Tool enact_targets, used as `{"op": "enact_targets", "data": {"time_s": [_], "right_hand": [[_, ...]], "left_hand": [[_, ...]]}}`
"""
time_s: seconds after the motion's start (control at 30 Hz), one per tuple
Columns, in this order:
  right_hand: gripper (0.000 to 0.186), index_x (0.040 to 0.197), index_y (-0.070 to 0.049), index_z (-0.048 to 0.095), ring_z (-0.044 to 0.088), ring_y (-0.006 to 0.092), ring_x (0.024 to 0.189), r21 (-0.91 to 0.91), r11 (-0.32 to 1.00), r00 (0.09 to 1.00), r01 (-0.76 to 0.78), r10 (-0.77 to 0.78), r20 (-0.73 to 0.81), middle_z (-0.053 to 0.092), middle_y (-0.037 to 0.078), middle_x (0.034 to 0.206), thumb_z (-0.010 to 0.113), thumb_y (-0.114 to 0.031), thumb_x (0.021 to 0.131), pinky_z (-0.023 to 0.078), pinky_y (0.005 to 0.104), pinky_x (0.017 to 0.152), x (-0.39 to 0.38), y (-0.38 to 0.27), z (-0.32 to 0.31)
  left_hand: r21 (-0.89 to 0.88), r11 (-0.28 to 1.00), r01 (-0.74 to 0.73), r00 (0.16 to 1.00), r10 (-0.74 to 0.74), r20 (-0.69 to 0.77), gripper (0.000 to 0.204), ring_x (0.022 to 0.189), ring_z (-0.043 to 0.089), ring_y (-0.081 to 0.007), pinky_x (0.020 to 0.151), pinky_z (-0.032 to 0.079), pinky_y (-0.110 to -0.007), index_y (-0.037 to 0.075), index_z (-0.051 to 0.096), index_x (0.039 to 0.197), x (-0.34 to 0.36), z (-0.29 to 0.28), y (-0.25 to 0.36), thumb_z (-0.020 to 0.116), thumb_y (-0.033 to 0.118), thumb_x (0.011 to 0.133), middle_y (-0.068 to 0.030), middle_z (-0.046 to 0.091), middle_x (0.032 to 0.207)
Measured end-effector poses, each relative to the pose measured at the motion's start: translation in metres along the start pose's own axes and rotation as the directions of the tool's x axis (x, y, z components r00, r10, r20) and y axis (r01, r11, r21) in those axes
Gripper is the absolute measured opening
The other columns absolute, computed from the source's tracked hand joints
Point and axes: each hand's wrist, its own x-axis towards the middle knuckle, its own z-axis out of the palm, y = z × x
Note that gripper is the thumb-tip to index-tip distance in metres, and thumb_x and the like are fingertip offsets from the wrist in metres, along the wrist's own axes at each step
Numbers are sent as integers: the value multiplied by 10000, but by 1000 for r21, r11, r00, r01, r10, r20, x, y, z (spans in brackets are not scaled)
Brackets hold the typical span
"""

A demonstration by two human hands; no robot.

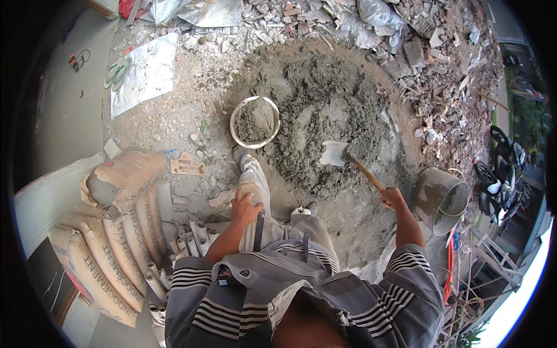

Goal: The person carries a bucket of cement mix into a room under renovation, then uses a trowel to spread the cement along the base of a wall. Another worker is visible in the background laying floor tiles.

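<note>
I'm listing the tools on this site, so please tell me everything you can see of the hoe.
The hoe has a broad, pale grey blade that looks like metal, a dark collar, and a straight, light brown handle that looks wooden. The blade is over the grey wet mix, its broad edge toward picture left; how deep it sits is unclear. The handle slants down to the right, its lower end gripped by the right hand.

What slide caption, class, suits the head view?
The right hand grips a wooden-handled tool over grey mix beside a loaded bucket; the left hand rests on a leg.
</note>
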Motion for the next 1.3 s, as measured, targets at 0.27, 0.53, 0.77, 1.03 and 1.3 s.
{"op": "enact_targets", "data": {"time_s": [0.27,0.53,0.77,1.03,1.3], "right_hand": [[256,976,12,672,665,260,619,-462,840,946,283,-323,-7,647,130,689,610,-165,802,508,402,548,-37,-38,-46],[311,1088,-41,661,650,336,1020,-650,735,917,196,-372,-145,671,182,1076,574,-125,802,528,452,845,-33,-44,45],[422,1100,-42,665,670,312,983,-738,626,949,253,-310,62,681,173,1059,655,-342,803,538,405,801,-20,-55,25],[509,1069,-32,671,659,295,1028,-826,545,971,144,-239,11,684,164,1067,608,-483,841,516,411,835,4,-99,36],[558,1078,26,668,642,369,998,-151,774,785,614,-581,213,678,242,1007,557,-485,883,476,415,877,8,-212,294]], "left_hand": [[63,998,9,1000,-9,-7,656,1255,397,-443,984,442,-508,153,560,1308,-6,11,10,686,464,744,-103,266,1516],[113,994,6,1000,-5,-7,631,1256,384,-450,988,439,-505,148,562,1297,-8,16,18,680,439,750,-103,262,1513],[114,993,16,1000,-13,-22,640,1259,385,-446,965,462,-494,152,572,1292,-9,13,17,681,455,740,-99,280,1499],[88,996,9,997,-2,-82,643,1234,410,-418,948,476,-484,144,588,1271,0,5,1,687,482,732,-96,313,1472],[78,997,2,992,8,-123,614,1188,436,-387,896,497,-500,127,600,1240,8,-10,-11,679,486,749,-98,339,1428]]}}
